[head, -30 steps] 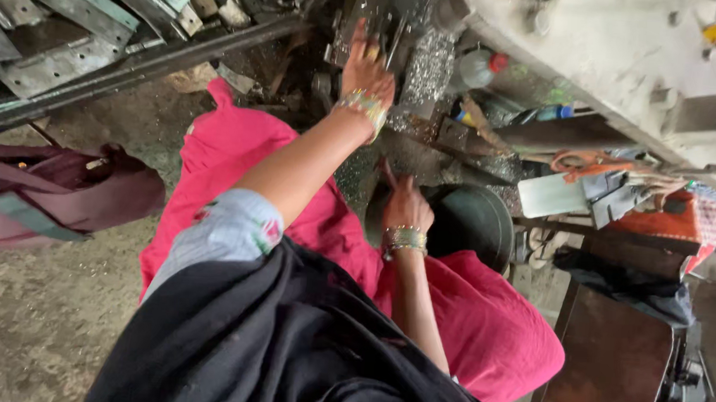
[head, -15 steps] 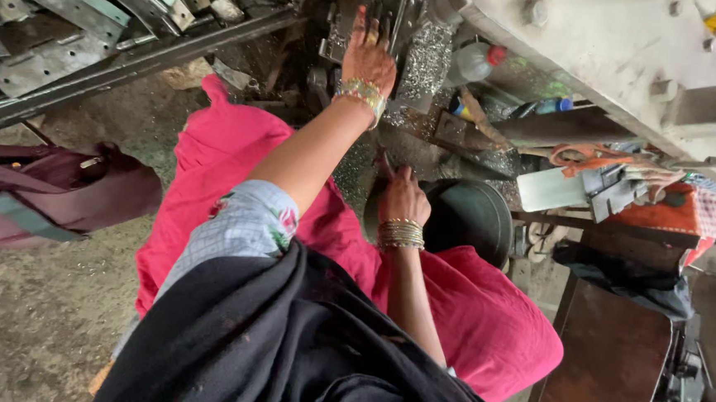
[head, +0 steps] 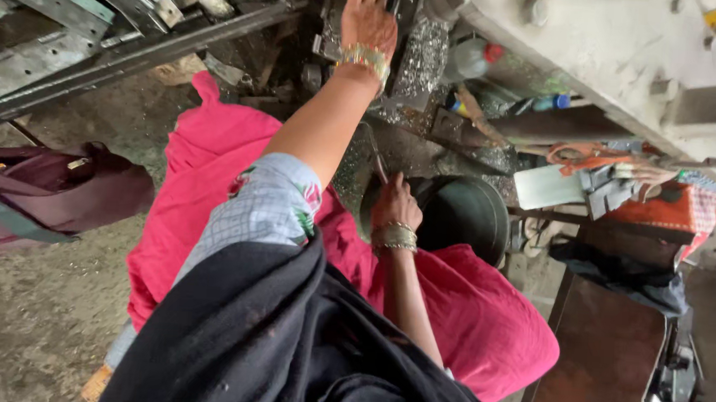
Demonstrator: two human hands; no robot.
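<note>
My left hand (head: 369, 15) wears a gold bangle and stretches far forward onto a grimy machine (head: 408, 55) covered in metal shavings; its fingers lie extended and run off the top edge. My right hand (head: 395, 207), also bangled, sits low over my pink-clad lap (head: 210, 184). It is closed around a thin metal rod (head: 375, 156) that points up and away. Just right of this hand stands a dark round metal pan (head: 465, 216).
Long steel bars and angle pieces (head: 95, 36) lie at top left. A maroon bag (head: 44, 194) rests on the dirt floor at left. A red-capped plastic bottle (head: 470, 59), orange-handled scissors (head: 580, 152), an orange cloth (head: 681, 204) and a brown metal stand (head: 605, 365) crowd the right.
My left hand has reached further forward onto the machine, its fingertips now leaving the frame. My right hand stays beside the pan with the rod.
</note>
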